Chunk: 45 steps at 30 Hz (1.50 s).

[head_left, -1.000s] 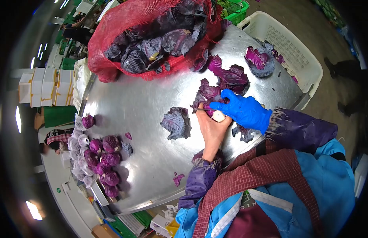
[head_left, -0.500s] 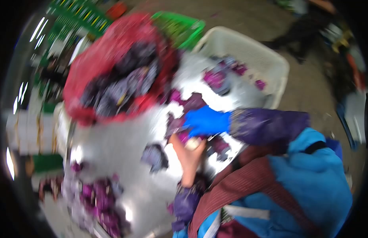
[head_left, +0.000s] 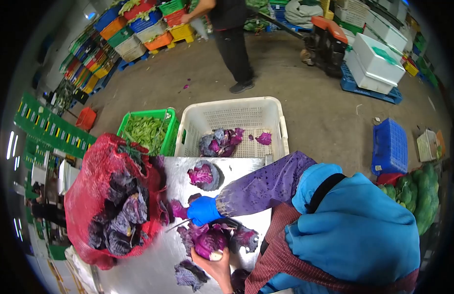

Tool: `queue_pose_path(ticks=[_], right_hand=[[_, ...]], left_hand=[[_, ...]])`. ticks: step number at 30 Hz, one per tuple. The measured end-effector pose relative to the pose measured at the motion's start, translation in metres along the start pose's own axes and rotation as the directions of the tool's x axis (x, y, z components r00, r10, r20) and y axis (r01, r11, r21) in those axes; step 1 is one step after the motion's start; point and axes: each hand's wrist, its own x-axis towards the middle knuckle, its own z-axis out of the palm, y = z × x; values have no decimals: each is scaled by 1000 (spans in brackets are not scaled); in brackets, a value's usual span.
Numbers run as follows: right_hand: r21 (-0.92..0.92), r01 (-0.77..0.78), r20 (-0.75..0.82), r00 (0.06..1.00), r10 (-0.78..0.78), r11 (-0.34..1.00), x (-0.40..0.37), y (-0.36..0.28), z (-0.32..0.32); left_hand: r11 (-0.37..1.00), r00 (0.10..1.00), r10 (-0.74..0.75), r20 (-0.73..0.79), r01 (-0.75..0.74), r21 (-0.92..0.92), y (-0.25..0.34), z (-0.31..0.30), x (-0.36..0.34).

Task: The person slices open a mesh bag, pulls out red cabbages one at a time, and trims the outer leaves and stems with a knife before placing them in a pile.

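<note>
Since a second ago the view has swung upward: the hands and the cabbage, then mid-frame, now sit low at 6 o'clock, and the floor beyond the desk has come into sight.

Nearest, the bare left hand [head_left: 216, 267] reaches up from 6 o'clock, its grip clenched round the pale stump end of a round purple-red cabbage [head_left: 209, 242] over the shiny steel desk [head_left: 148, 269]. A loose dark purple leaf [head_left: 188, 274] lies on the desk at 8 o'clock of the cabbage. At 12 o'clock of the cabbage, the blue-gloved right hand [head_left: 203, 210] is fisted, its grip grasping a thin steel knife [head_left: 177, 225]. The blade points toward 8 o'clock and the handle is hidden in the glove.

At 9 o'clock of the hands slumps a red mesh sack [head_left: 85, 196] full of dark cabbages. Farther up the desk, at 12 o'clock, lies a cupped purple cabbage piece [head_left: 203, 175].

Past the desk's edge stands a white slotted plastic crate [head_left: 237, 115] holding purple trimmings. Just beside it, at its 9 o'clock, is a green plastic crate [head_left: 171, 130] of green pods. A blue plastic crate [head_left: 389, 144] sits at 3 o'clock. Well beyond, at 12 o'clock on the concrete floor, stands a person in dark trousers [head_left: 234, 49].
</note>
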Motion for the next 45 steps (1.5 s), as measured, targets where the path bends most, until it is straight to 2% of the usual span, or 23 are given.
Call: queue_pose_path(ticks=[4,6,10,12,14,15,17,18,20,22,24,26,28,30,31,32,33,35,36,38,39,40,45], right_hand=[[96,-96,-35,994,100,991,-4,3,13],[250,-190,1,981,196,949,-9,1,13],[240,-40,56,998,27,970,-27,-36,22],[266,-41,23,999,37,963,-29,-31,10],[305,-172,13,984,177,937,-24,-4,-10],[149,-209,73,977,200,967,-24,9,-12],[193,-167,-7,985,171,967,-34,9,-22],[188,-134,-96,983,154,973,-34,10,-18],[285,-186,-93,971,220,940,-30,28,-22],[427,-326,-101,910,403,843,-26,51,-63],[471,-309,-263,845,466,826,-36,41,-87],[714,29,-309,909,278,699,-35,15,-68],[699,87,-160,986,37,710,-47,-21,-47],[414,467,-381,869,-317,781,-53,-47,-26],[409,474,-383,865,-325,780,-52,-47,-28],[478,307,-236,947,-216,823,-51,-47,-29],[524,118,-62,993,-101,843,-54,-50,-30],[779,189,-231,973,-7,597,-54,-48,-31],[702,32,-123,989,78,711,-48,-35,-29],[756,64,-205,968,143,652,-45,-36,-48],[903,8,-110,971,212,430,-43,-31,-40],[877,-182,54,957,286,445,-45,-46,-62],[900,-166,115,982,147,402,-47,-81,-77]], left_hand=[[979,993,99,69,-85,-185,-31,-12,-8],[955,961,275,28,-270,-126,-39,-20,-9],[992,1000,28,-1,-28,-127,-52,-13,-5],[903,999,48,12,-39,-429,-90,1,2],[945,999,49,-22,-53,-323,-73,0,-2],[878,999,-34,1,30,-477,-105,4,-2],[749,990,-139,-8,100,-655,-118,10,-3],[748,990,-138,-10,97,-656,-96,7,-5],[961,989,-121,-83,96,-258,-29,-11,-6],[883,948,-312,-66,263,-390,-19,-32,-3],[899,949,-276,-154,198,-390,-24,-34,2],[912,954,-264,-141,199,-357,-13,-37,9],[927,961,-252,-119,204,-315,-2,-36,14],[774,956,-294,22,251,-581,14,-30,15],[651,931,-338,141,339,-679,20,-30,17],[651,931,-340,135,337,-681,27,-28,23],[453,927,-306,218,343,-823,35,-26,26],[103,896,-268,355,393,-914,41,-27,19],[-25,870,-268,415,424,-905,40,-28,17],[-284,855,-262,447,374,-883,33,-26,18],[-344,824,-280,492,392,-853,27,-27,23],[-414,842,-204,499,388,-824,22,-26,24],[-349,904,-122,410,348,-870,25,-36,28]])
